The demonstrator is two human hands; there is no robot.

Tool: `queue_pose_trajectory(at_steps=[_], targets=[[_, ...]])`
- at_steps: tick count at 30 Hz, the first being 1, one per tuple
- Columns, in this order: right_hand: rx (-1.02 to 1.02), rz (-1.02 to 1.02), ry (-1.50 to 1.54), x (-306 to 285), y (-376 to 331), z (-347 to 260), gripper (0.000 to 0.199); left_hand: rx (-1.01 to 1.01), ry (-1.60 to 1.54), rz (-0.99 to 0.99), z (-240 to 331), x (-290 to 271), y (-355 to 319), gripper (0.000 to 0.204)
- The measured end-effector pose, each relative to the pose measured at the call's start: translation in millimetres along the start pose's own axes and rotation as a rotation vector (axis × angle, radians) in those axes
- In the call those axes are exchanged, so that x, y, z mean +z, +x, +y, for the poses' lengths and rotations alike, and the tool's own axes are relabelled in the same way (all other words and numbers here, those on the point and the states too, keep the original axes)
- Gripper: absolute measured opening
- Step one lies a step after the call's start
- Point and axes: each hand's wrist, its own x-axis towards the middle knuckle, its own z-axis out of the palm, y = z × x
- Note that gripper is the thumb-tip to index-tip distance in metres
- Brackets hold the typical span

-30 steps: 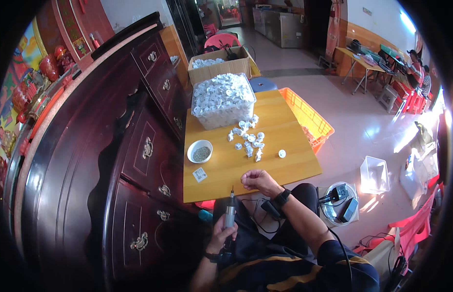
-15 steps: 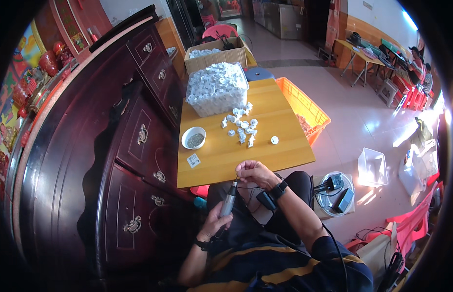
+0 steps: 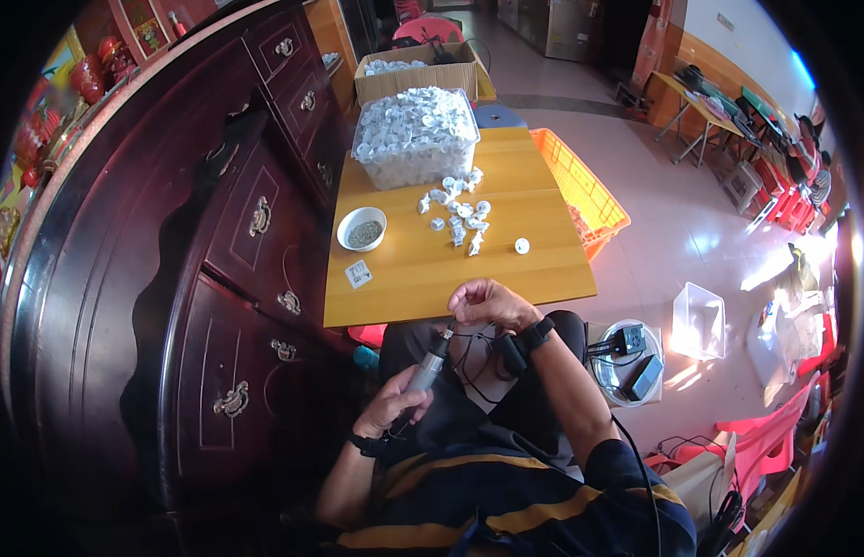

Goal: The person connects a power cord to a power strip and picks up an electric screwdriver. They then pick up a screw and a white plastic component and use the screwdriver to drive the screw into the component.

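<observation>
My left hand (image 3: 392,404) is closed around a slim silver electric screwdriver (image 3: 425,371) with a black nose, held over my lap and pointing up and away from me. Close by its tip, my right hand (image 3: 488,304) is in a pinch at the table's near edge. Whatever its fingertips hold, if anything, is too small to make out. Beyond the hands, several small white plastic parts (image 3: 458,212) lie loose on the wooden table (image 3: 404,297). One round white piece (image 3: 522,246) sits apart to the right. A white bowl (image 3: 383,243) of tiny grey metal pieces stands at the left.
A clear bin (image 3: 409,174) heaped with white parts stands at the table's far end, before a cardboard box (image 3: 464,76). A dark wooden cabinet (image 3: 237,353) borders the left. An orange crate (image 3: 594,200) is right of the table; devices lie on a round stool (image 3: 610,385).
The view has shifted, so the table sits higher in the picture. Both hands keep close together; the screwdriver leans a little more to the right, its tip still near the right fingertips.
</observation>
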Motion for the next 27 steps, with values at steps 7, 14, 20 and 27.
queue_pose_trajectory(at_steps=[7,14,20,27], targets=[[-0.069,0.106,0.119,7.1,10.9,4.0,0.037,0.079,-0.08,0.077,-2.4,5.1,10.6,0.048],[-0.038,0.713,-0.304,-27.1,32.4,-2.7,0.046,0.168,0.099,0.218,1.8,-1.6,20.9,0.039],[-0.175,1.062,-1.145,-48.5,68.9,17.9,0.043,0.16,0.133,0.26,-3.0,1.0,22.2,0.041],[-0.113,0.907,-1.243,-52.1,81.5,12.2,0.028,0.158,0.157,0.257,-6.7,-5.1,21.2,0.043]])
